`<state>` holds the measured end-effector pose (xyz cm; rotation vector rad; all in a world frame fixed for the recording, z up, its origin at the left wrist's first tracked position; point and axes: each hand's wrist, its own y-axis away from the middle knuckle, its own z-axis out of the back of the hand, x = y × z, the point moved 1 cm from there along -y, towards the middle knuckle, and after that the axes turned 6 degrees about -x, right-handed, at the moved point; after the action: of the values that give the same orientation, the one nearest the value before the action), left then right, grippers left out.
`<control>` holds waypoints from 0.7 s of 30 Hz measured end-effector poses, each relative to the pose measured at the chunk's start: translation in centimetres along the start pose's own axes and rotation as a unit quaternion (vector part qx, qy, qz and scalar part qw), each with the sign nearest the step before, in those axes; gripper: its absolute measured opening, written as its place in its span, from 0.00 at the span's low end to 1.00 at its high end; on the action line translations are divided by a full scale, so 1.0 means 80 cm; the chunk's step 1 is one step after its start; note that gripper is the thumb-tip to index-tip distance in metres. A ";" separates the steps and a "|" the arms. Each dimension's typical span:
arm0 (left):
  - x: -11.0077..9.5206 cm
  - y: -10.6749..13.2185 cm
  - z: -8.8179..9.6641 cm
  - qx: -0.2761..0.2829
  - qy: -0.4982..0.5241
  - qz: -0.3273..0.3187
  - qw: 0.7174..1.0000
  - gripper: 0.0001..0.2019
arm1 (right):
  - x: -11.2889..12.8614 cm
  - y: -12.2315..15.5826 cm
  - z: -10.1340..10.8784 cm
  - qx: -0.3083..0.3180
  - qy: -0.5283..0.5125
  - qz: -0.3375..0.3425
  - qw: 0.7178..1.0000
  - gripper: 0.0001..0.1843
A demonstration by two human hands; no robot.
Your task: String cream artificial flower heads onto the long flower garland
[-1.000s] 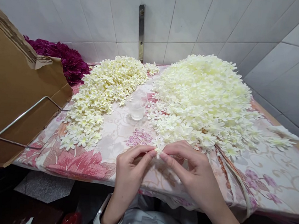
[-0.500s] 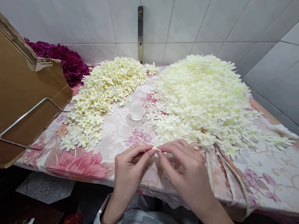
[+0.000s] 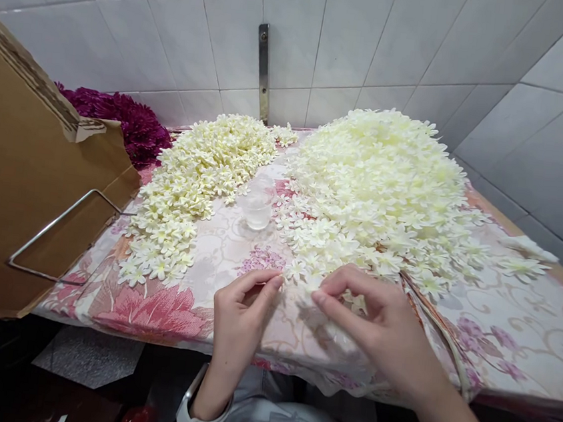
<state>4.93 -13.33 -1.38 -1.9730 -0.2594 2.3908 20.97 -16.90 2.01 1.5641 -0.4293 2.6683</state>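
Right hand and left hand, fingertips so close I can't tell if either grips anything, stand apart over the tablecloth, the big flower heap just beyond, presumably within easy reach, the smaller heap perhaps kept from mixing, a clear cup between.

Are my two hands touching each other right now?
Apart. The head view shows a gap between the left hand and the right hand, with the floral tablecloth visible between them.
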 end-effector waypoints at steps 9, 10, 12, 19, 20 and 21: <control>-0.030 -0.013 -0.039 0.114 -0.142 -0.200 0.963 0.14 | -0.027 -0.061 0.051 -0.215 0.350 0.141 0.901 0.15; -0.029 -0.012 -0.039 0.112 -0.162 -0.213 0.957 0.14 | -0.028 -0.062 0.051 -0.218 0.368 0.162 0.890 0.16; -0.022 -0.011 -0.027 0.062 -0.192 -0.226 0.953 0.14 | -0.027 -0.057 0.050 -0.235 0.368 0.196 0.878 0.15; 0.020 -0.025 0.073 -0.210 -0.358 -0.261 0.871 0.09 | -0.035 0.006 0.045 -0.298 0.289 0.239 0.878 0.07; 0.025 -0.030 0.086 -0.230 -0.385 -0.258 0.856 0.10 | -0.040 0.014 0.044 -0.299 0.279 0.227 0.884 0.06; 0.028 -0.036 0.098 -0.238 -0.410 -0.251 0.844 0.10 | -0.046 0.020 0.042 -0.306 0.267 0.216 0.888 0.07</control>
<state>-3.39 -11.08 -1.75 -0.6295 -1.2989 2.7444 25.42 -18.80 0.08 0.5714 -1.5231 2.6540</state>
